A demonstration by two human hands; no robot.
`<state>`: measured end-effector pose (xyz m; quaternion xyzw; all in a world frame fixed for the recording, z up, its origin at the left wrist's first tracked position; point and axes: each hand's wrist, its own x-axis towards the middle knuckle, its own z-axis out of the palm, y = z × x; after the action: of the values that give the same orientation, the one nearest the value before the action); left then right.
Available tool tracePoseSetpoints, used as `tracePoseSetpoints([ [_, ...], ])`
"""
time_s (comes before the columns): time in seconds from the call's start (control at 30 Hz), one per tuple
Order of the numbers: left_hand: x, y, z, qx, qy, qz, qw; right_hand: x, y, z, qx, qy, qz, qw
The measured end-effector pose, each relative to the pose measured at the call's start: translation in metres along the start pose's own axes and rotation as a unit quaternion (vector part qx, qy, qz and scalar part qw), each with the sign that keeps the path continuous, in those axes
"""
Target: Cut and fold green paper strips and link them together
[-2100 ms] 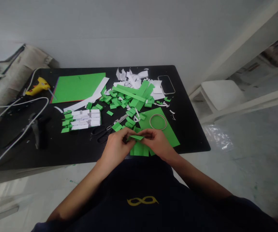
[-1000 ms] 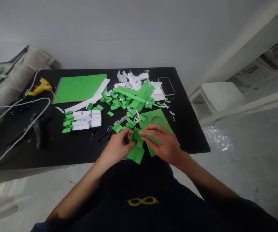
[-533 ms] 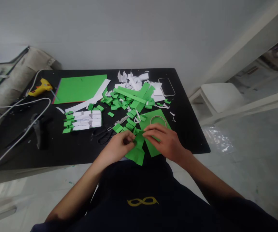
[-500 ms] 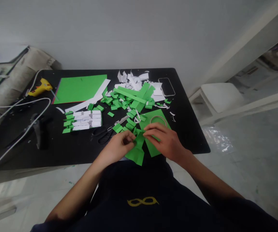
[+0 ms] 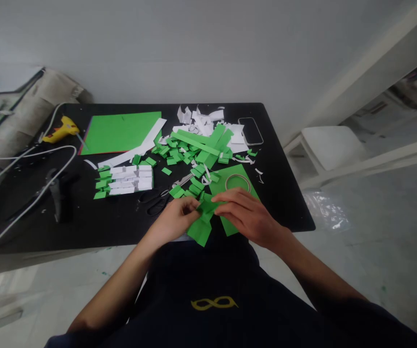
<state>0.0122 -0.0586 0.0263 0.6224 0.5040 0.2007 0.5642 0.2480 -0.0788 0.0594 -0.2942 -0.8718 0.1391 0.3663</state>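
Near the table's front edge, my left hand [image 5: 176,218] is closed in a pinch on a creased green paper piece [image 5: 200,231], which hangs down toward my lap. Across from it, my right hand [image 5: 251,215] pinches the upper right part of the same paper with its fingertips. Under my right hand lie a flat green sheet [image 5: 230,224] and a roll of tape [image 5: 237,176], partly covered by the fingers. Scissors [image 5: 153,205] with black handles rest just beyond my left hand. Small folded green paper pieces [image 5: 196,186] lie right behind the fingers.
A heap of green strips [image 5: 208,151] and white paper scraps [image 5: 203,121] fills the back middle, beside a phone [image 5: 251,131]. To the left are a white-and-green folded paper panel [image 5: 130,180], stacked coloured sheets [image 5: 121,133], a yellow glue gun [image 5: 61,130] and a looping white cable [image 5: 59,180].
The green paper in my hands has shifted slightly left and tilted. My right fingertips have moved a little left along its upper edge.
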Motion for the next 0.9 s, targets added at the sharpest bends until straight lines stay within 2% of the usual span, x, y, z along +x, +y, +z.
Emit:
tracePoseSetpoints([
  [0.3,-0.001,0.0,0.002,-0.064,-0.035,-0.007,0.997,-0.001,0.0,0.0,-0.006,-0.003,0.043,0.999],
  [0.43,-0.002,0.0,0.003,-0.034,0.019,0.013,0.999,-0.004,0.005,0.004,0.01,-0.028,0.077,0.997],
  [0.53,-0.004,0.003,0.005,0.007,0.05,0.028,0.998,-0.006,0.008,0.011,0.021,-0.024,0.088,0.996],
  [0.73,-0.008,0.011,0.007,0.033,0.061,0.036,0.997,-0.009,0.011,0.02,0.005,0.014,0.094,0.995],
  [0.9,-0.008,0.008,0.007,0.051,0.061,0.043,0.996,-0.011,0.013,0.021,-0.015,0.028,0.116,0.993],
])
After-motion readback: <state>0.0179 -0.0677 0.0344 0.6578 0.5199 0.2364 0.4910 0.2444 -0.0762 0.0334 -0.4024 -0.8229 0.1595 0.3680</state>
